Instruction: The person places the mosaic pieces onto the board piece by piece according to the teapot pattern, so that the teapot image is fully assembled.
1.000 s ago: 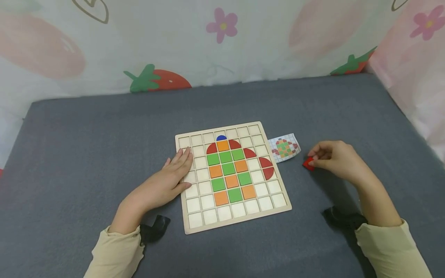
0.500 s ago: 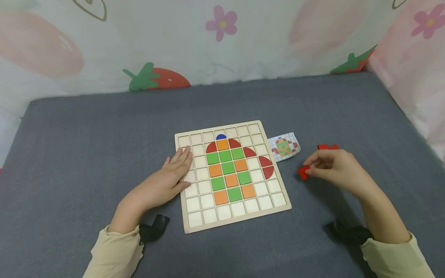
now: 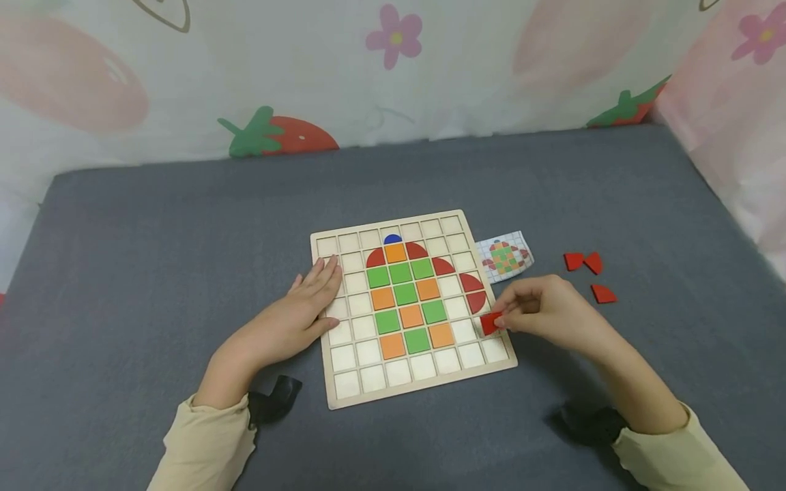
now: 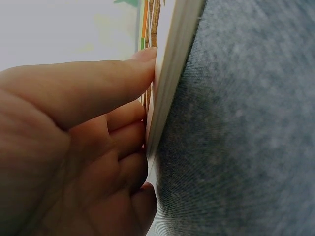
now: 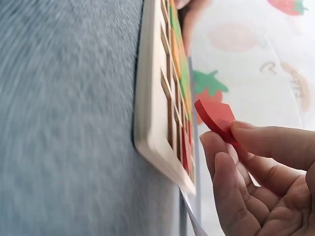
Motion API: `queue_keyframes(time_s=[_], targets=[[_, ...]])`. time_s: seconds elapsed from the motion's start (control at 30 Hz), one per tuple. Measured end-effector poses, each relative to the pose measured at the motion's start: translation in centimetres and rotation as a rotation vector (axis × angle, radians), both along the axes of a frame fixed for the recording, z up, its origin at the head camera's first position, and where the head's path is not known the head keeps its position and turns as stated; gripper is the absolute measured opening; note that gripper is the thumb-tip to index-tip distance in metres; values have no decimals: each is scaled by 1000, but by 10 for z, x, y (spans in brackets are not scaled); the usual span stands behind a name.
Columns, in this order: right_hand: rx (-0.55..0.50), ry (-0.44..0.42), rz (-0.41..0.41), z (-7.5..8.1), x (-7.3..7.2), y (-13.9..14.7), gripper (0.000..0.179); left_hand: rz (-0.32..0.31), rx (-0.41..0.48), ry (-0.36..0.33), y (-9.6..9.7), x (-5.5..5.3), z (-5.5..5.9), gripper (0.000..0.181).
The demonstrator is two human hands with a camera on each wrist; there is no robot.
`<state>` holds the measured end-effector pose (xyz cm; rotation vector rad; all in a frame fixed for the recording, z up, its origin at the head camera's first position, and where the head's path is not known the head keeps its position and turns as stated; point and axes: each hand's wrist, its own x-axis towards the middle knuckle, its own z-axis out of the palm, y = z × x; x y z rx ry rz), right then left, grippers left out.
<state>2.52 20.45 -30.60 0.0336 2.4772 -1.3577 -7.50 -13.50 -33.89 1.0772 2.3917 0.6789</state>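
A wooden grid board (image 3: 424, 367) lies on the grey cloth, with green and orange squares, a blue half-round piece (image 3: 393, 239) and several dark red rounded pieces (image 3: 476, 302) set in its cells. My left hand (image 3: 307, 300) rests on the board's left edge with its fingers straight; the left wrist view shows the thumb against the rim. Between thumb and fingertips my right hand (image 3: 546, 314) pinches a red quarter-circle tile (image 5: 216, 116). In the head view that tile is over the board's right edge, below the dark red pieces; the right wrist view shows it raised off the board.
A printed pattern card (image 3: 505, 256) sticks out from under the board's right side. Farther right lie two red tiles (image 3: 574, 261) close together and another red tile (image 3: 604, 294) nearer me. A patterned curtain (image 3: 467, 68) hangs behind the table's far edge.
My right hand has carried the red tile leftward from the cloth to over the board's right edge, uncovering the loose red tiles. My left hand stays in place.
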Motion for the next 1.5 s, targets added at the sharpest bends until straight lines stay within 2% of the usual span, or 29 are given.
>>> queue_keyframes(time_s=[0.4,0.83,1.5], targets=[[49,10,25,-13,-13,-18,7,2,3,-3,1,1,0,65],[68,-4,51,-15,-15,-23,5,1,6,-10,-1,0,1,65],[116,60,82,-13,-14,-26,5,2,4,-13,0,0,0,65]])
